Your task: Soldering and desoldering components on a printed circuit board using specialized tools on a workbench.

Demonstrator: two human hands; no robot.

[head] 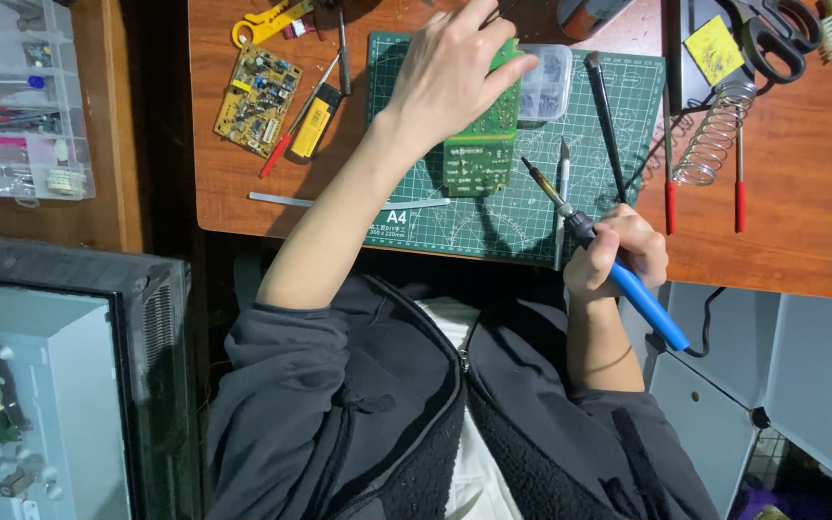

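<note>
Left hand presses spread fingers on a thin, rigid, likely fragile green circuit board, best gripped by its edges; right hand clenches a blue-handled soldering iron.

Matt green rubbery cutting mat on smooth reddish wood desk; glossy blue plastic handle, dull metal tip on soldering iron; clear plastic box.

Bare mat btwn hands, knife + black probe block rt side, parts box behind board
</note>
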